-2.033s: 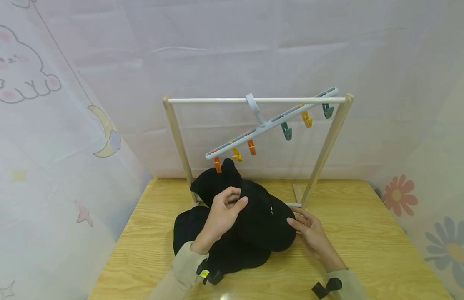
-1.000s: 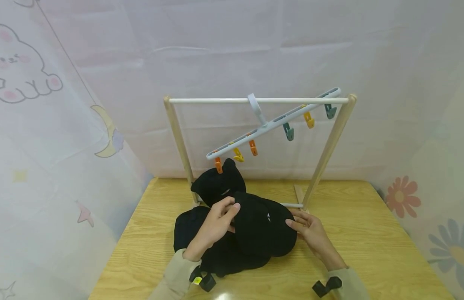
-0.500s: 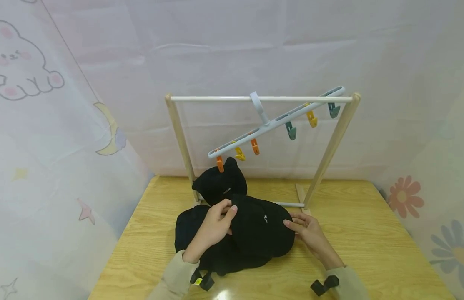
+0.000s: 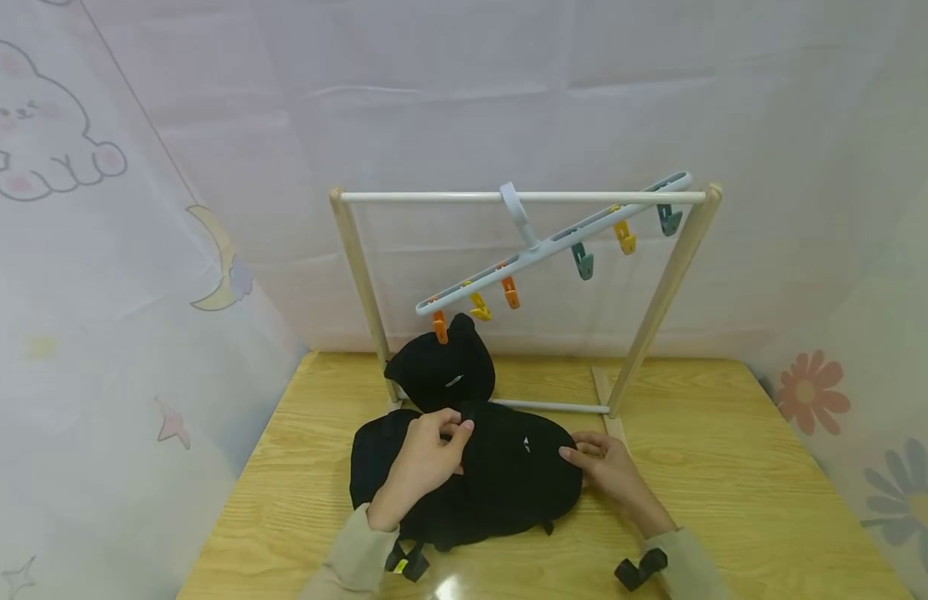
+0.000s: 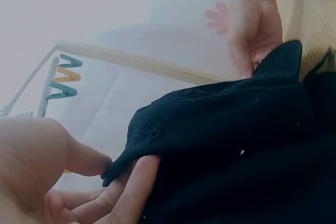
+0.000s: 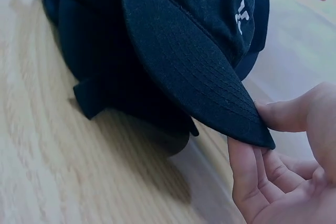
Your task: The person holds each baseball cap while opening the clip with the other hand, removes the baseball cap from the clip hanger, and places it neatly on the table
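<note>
A black baseball cap point(image 4: 509, 467) with a small white logo is stretched between both hands. My left hand point(image 4: 426, 454) pinches the cap's crown side between thumb and fingers, and the left wrist view shows a fold of cloth there. At the other end my right hand point(image 6: 294, 150) pinches the tip of the stitched brim point(image 6: 194, 77), thumb above and fingers below. Other black caps lie under and left of it, one dark cap point(image 4: 373, 450) beside my left wrist. Behind, another black cap point(image 4: 444, 371) with a small light mark leans near the rack's left post.
A small rack with wooden posts point(image 4: 662, 296) and a white top bar point(image 4: 426, 197) stands at the table's back. From the bar hangs a pale blue hanger point(image 4: 501, 271), slanted, with orange, yellow and green clips. The wooden table point(image 4: 704, 467) extends to the right.
Both hands have brought the held cap lower and a little toward the left, onto the other caps. More of the back cap and the rack's lower bar now shows.
</note>
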Motion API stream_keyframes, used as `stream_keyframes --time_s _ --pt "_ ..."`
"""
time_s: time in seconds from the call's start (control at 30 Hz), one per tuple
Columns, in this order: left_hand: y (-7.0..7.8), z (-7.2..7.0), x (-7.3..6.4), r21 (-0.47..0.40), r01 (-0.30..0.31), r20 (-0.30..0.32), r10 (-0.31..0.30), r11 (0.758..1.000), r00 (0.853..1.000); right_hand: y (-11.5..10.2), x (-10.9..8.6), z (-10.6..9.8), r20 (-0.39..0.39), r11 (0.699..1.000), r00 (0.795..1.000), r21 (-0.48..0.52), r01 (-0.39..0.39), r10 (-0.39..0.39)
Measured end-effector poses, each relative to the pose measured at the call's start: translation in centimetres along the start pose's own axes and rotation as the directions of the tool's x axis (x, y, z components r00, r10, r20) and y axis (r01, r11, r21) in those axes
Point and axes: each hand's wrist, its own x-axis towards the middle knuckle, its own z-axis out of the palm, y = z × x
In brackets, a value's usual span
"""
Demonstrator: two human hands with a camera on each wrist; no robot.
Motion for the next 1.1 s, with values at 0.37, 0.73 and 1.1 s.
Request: stream_keyframes --time_s 0.37,0.73,1.1 --pt "0.26 0.29 -0.11 0.156 -0.005 -0.011 0.007 0.988 1.0 0.67 0.16 0.53 -0.051 0.987 0.999 -0.16 -0.008 0.0" --pt "0.12 0.68 -0.3 0.213 -0.023 0.015 0.02 0.977 1.0 0.8 0.16 0.93 -0.084 0.972 0.996 -0.229 -0.047 0.028" --pt "0.29 0.75 -0.58 0.18 -0.004 0.008 0.002 0.984 1.0 0.65 -0.12 0.64 -0.109 0.849 0.987 -0.527 0.045 -0.12"
